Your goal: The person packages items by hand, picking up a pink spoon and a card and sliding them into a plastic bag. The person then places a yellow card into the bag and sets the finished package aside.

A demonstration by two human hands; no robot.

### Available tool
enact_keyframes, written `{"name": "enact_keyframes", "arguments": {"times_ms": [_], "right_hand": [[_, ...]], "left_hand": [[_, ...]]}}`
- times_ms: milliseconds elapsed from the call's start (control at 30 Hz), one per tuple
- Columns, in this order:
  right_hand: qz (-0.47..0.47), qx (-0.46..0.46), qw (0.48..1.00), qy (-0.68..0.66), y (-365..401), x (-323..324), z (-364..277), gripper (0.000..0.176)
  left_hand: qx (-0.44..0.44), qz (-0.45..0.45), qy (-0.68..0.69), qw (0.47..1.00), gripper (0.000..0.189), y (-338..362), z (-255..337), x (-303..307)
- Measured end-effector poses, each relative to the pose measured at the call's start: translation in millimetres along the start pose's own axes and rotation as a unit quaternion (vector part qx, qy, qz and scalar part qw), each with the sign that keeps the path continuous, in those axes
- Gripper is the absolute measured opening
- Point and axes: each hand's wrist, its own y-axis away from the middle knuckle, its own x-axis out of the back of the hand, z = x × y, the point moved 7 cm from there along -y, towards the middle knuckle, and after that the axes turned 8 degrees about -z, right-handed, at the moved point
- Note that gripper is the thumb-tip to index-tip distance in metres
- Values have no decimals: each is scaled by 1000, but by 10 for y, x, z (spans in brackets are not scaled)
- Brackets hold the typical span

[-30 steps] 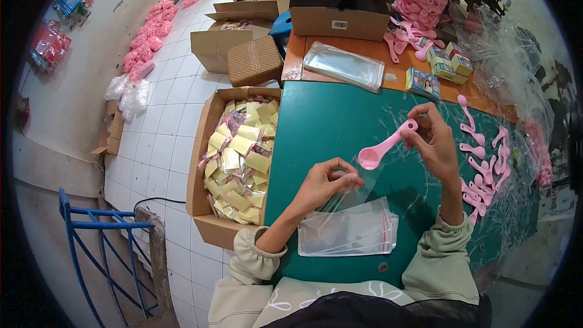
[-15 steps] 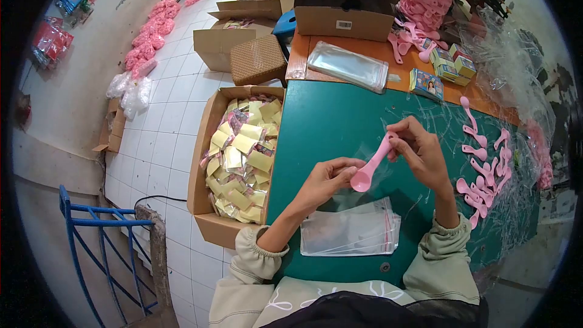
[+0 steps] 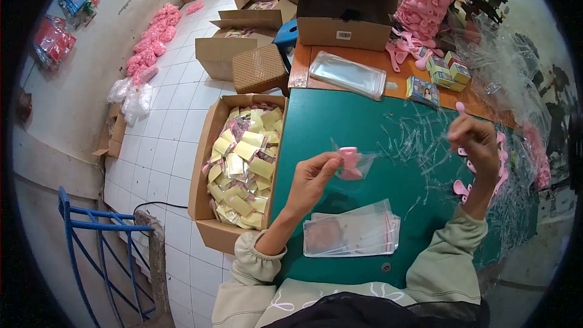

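Note:
My left hand point(image 3: 312, 181) pinches a small clear plastic bag point(image 3: 364, 165) with a pink measuring spoon point(image 3: 348, 164) inside it, over the green table. On the right, my right hand point(image 3: 477, 141) hovers among loose pink spoons point(image 3: 460, 188); its fingers are curled and smeared by motion, and whether they hold anything is hidden. One spoon's end point(image 3: 460, 107) shows just above that hand. In front of my body lies a stack of clear plastic bags point(image 3: 349, 234).
Left of the table stands a carton point(image 3: 204, 173) full of packets with yellow cards. Thin plastic strips point(image 3: 419, 140) litter the table's right side. At the back are more clear bags point(image 3: 346, 74), small printed boxes point(image 3: 422, 90), an open carton point(image 3: 343, 35) and a sack of pink spoons point(image 3: 428, 3).
The pink spoon, held by both hands earlier, now sits inside the bag in my left hand. My right hand has let go and moved right to the loose spoons.

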Motion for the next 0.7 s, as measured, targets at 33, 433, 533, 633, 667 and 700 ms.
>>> {"name": "enact_keyframes", "arguments": {"times_ms": [33,433,533,633,667,700], "right_hand": [[-28,7,999,-24,109,285,170,11],[163,-215,859,435,-120,1473,1531,17],[182,-313,818,447,-309,1569,1915,20],[190,-341,801,453,-332,1612,2343,31],[217,-332,818,417,-289,1594,2418,31],[242,-322,832,382,-254,1615,2470,30]], "left_hand": [[-12,-9,24,1000,29,-8,48,-4],[-154,-25,33,987,29,58,566,135],[-149,-42,-33,987,32,125,650,112],[-169,26,74,982,27,199,681,330],[-169,-4,57,984,27,186,684,284],[-161,1,46,986,28,195,650,311]]}}
